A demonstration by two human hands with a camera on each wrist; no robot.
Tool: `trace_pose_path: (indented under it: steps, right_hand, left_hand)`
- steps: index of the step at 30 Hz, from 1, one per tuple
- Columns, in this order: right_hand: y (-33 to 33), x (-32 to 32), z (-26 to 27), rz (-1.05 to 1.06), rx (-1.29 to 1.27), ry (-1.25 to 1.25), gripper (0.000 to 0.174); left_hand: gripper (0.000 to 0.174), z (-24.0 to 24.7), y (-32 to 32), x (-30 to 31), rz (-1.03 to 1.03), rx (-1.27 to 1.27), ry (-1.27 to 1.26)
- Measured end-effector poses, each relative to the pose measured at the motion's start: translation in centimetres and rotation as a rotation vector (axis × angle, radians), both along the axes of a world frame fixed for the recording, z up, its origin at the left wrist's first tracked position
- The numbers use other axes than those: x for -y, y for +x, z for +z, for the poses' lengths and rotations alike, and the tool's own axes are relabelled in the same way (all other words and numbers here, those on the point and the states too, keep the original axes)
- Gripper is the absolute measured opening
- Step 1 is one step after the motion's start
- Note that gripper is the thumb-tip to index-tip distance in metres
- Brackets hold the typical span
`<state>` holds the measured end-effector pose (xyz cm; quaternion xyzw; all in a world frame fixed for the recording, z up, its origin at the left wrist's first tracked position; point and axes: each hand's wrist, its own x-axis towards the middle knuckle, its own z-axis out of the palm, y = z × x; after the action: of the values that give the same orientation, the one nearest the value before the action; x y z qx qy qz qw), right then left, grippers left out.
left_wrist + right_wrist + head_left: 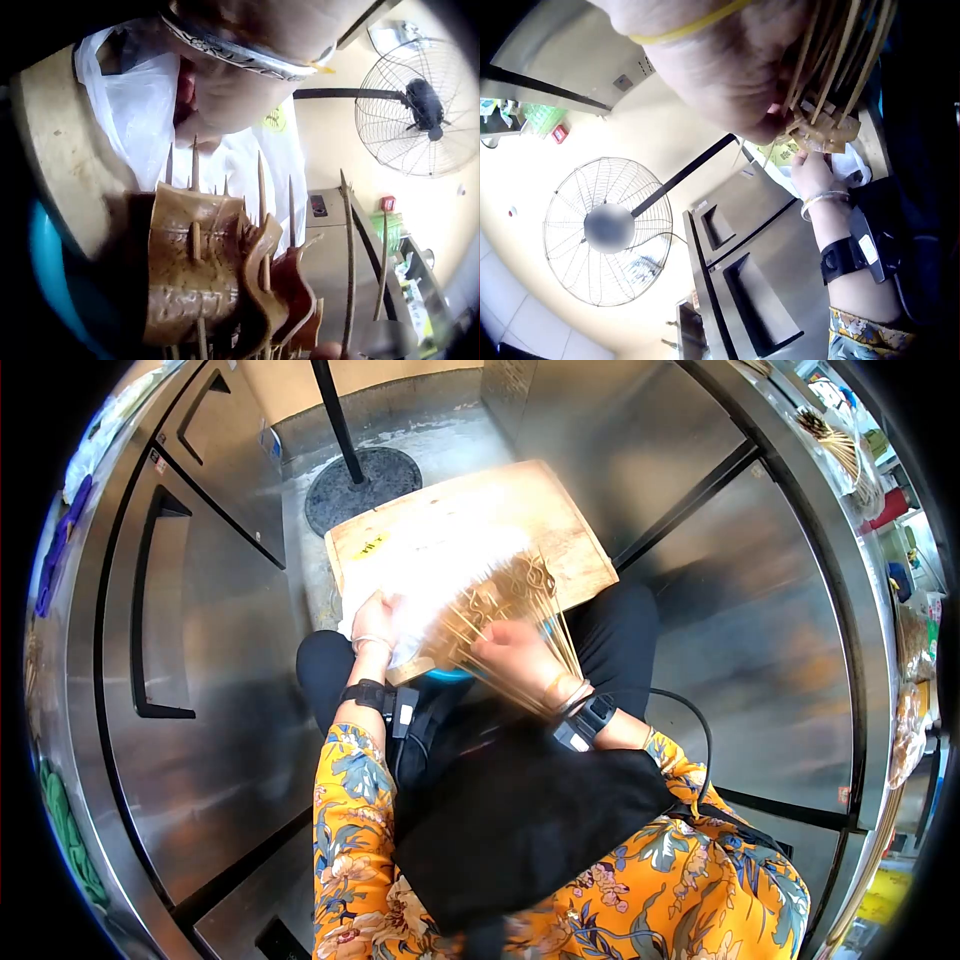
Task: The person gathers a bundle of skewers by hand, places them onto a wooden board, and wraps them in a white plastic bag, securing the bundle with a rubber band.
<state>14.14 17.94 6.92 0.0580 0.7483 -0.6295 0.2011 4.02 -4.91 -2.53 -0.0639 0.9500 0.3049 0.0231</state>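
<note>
Skewers, head view: the right hand (515, 650) grasps thin wooden skewers (569, 645), blurred; brown folded pieces (530, 575) sit on them, above the wooden board (575, 550) across the person's knees; the left hand (376, 620) is at the white plastic bag (420, 575), its fingers lost in glare
Slip risk, head view: a loosened right-hand hold could let skewers fan out and drop beside the board, I judge
Yellow print, head view: dark characters on a yellow patch, too washed out to read
Pointed tips, left wrist view: bare tips stand beyond the pieces, near the left hand and bag; a careless swing could prick fingers or tear plastic; whether that hand pinches the bag, I cannot tell; yellow print shows here too, illegible
Bundle, right wrist view: skewers lie against the right hand's curled fingers, pieces near the left hand; no brand legible on the fan (609, 227)
</note>
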Motion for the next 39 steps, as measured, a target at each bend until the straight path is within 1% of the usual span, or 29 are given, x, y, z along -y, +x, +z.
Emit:
trace_pose_path:
  steps: [3,4,6,9,13,19,22,25,28,29,32,35,38,39]
  right_hand:
    - [0.0,-0.1,0.1,-0.006,0.023,-0.026,0.016]
    - [0.0,-0.1,0.1,-0.008,0.032,-0.049,0.016]
    - [0.1,-0.1,-0.2,-0.003,0.01,-0.076,0.016]
    - [0.2,-0.2,-0.2,0.003,0.017,-0.086,0.015]
    - [0.3,-0.1,-0.4,-0.006,-0.011,-0.108,0.015]
    - [0.2,-0.1,-0.3,0.005,0.007,-0.121,0.016]
    - [0.1,0.0,-0.2,-0.005,0.024,-0.123,0.016]
    - [0.1,0.1,0.3,-0.029,-0.016,-0.053,0.016]
    - [0.0,0.0,-0.6,-0.029,-0.049,-0.027,0.016]
    - [-0.1,0.0,-0.6,-0.026,-0.049,-0.022,0.016]
    - [-0.1,-0.1,-0.5,-0.014,-0.058,-0.007,0.017]
    - [-0.1,-0.3,-0.7,0.003,-0.072,-0.008,0.019]
    - [-0.1,-0.1,-0.7,0.006,-0.064,-0.03,0.018]
    - [-0.1,-0.1,-1.0,0.007,-0.074,-0.039,0.017]
  left_hand:
    - [0.022,-1.9,-0.9,1.3,0.098,-0.147,0.404]
    - [0.019,-0.8,-0.4,0.9,0.109,-0.204,0.826]
    - [0.018,0.0,-0.2,1.5,0.172,-0.101,0.894]
    - [0.019,2.0,1.4,0.6,0.219,-0.05,1.256]
    - [0.018,5.4,3.4,-0.5,0.265,0.067,1.276]
    - [0.02,6.4,3.8,-1.7,0.255,0.005,1.283]
    - [0.018,7.3,4.0,-2.1,0.221,-0.031,1.312]
    - [0.017,7.5,4.6,-2.2,0.074,-0.094,1.182]
    - [0.017,6.7,5.2,-2.7,0.038,-0.141,1.117]
    - [0.016,6.8,5.4,-2.8,0.066,-0.133,1.095]
    - [0.014,6.4,5.6,-2.7,0.108,-0.092,1.149]
    - [0.015,6.4,5.7,-2.7,0.094,-0.065,1.125]
    - [0.015,6.4,6.2,-3.6,0.09,-0.048,1.213]
    - [0.012,6.8,6.3,-3.9,0.142,-0.064,1.226]
